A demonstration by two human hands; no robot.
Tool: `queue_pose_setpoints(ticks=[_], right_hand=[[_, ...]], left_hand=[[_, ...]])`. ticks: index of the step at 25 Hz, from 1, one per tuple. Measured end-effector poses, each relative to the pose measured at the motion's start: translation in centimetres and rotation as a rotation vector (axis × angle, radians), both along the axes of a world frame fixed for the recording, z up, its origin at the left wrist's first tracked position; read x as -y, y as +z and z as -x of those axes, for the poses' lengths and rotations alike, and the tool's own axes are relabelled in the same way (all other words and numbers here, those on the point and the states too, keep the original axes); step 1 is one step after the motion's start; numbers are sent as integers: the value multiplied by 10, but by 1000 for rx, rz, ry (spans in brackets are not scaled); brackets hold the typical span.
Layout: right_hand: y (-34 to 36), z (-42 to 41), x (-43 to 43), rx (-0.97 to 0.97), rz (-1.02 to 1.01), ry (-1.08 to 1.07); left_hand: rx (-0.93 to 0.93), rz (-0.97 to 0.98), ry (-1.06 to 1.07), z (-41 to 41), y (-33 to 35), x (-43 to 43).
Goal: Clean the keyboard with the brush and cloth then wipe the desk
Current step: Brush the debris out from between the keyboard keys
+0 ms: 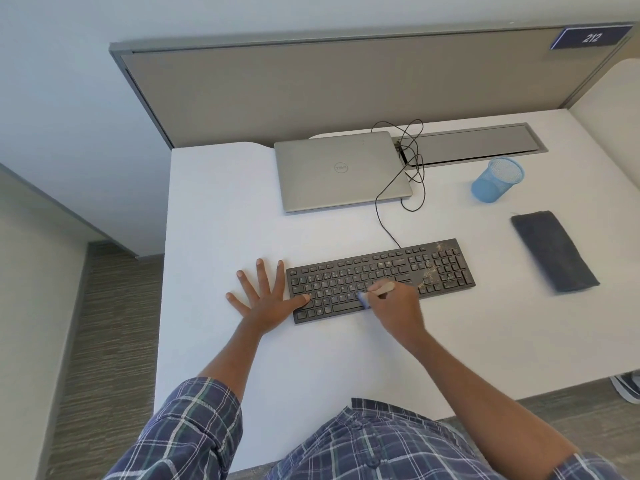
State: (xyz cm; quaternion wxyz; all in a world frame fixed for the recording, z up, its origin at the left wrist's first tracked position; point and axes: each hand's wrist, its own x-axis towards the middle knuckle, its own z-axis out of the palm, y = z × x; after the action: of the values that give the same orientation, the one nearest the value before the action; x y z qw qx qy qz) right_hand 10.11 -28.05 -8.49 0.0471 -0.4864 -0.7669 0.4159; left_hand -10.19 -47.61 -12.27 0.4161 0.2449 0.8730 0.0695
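Left hand [263, 296] is flat, palm down, fingers spread wide and straight, thumb poking out to the right. Right hand [394, 303] is curled in a fist-ish grip around the brush [381, 289], knuckles up. Both forearms bare and reaching forward, plaid sleeves [194, 420] bunched near the elbows

The worktop [221, 216] is bare left of the keyboard [346, 271], past my flat left grip [266, 301]. The strip in front of the keyboard is free too, but my arms cross it. My right grip [394, 304] with the brush [381, 289] covers the middle keys. Behind, the laptop [343, 169] and a looping cable [382, 216] block the way. On the right a gap lies between keyboard and cloth [554, 251]; the blue cup [497, 180] stands farther back
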Motion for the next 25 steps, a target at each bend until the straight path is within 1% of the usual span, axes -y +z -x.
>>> queue_pose_setpoints(ticks=[2,5,7,10,12,15,18,20,21,23,25], right_hand=[[6,-11,-16,47,-39,-47],[18,-9,-21,179,-157,-57],[22,7,-14,122,-137,-28],[19,24,5,-48,49,45],[14,22,9,-54,39,60],[6,3,-8,-31,-8,-42],[1,-18,-38,40,-121,-127],[4,-25,-49,80,-186,-126],[7,-25,-49,68,-183,-120],[16,-16,-43,-16,-139,-84],[18,2,-28,-105,-52,8]], left_hand=[[5,0,-2,1,1,0],[4,0,-6,0,0,0],[0,-2,-2,0,1,1],[-2,-2,1,-1,0,0],[-1,1,2,0,1,-1],[-6,4,-4,0,2,0],[11,1,-1,0,2,0],[6,3,-5,0,3,0],[5,6,-10,0,4,1],[15,7,-8,0,6,0],[16,3,-14,0,7,1]])
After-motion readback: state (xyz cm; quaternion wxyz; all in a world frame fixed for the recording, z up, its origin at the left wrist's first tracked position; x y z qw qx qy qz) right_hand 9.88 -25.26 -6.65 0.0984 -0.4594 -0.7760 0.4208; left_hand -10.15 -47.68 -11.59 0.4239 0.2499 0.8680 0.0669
